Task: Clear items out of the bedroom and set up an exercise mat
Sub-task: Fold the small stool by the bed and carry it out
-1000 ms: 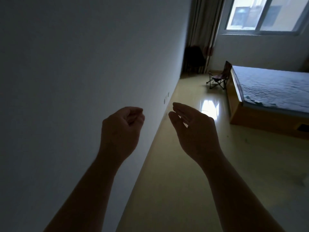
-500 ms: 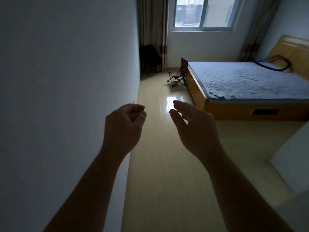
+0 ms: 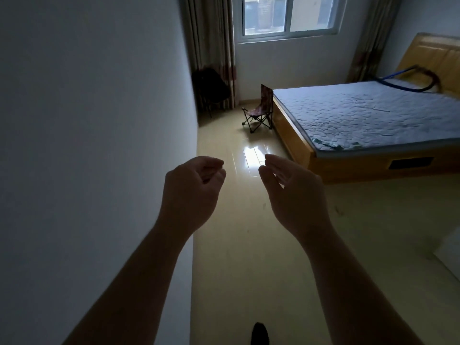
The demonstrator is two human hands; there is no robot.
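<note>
Both my hands are raised in front of me and hold nothing. My left hand [image 3: 191, 192] has its fingers loosely curled toward the palm. My right hand [image 3: 293, 192] has its fingers nearly straight, palm facing left. A small folding camp chair [image 3: 260, 110] stands on the floor far ahead, beside the foot corner of the bed [image 3: 368, 120]. A dark chair [image 3: 211, 92] stands in the far left corner by the curtain. A blue and dark hoop [image 3: 410, 83] lies on the mattress near the headboard. No exercise mat is in view.
A white wall [image 3: 94, 145] runs close along my left. The glossy beige floor [image 3: 249, 245] stretches ahead between wall and bed. A window [image 3: 288, 16] with curtains is at the far end. A white object's edge [image 3: 450, 255] shows at the right. A dark foot tip [image 3: 258, 334] shows below.
The view has swung right and moved forward into the room, bringing the whole bed and the window into sight. My hands keep the same pose.
</note>
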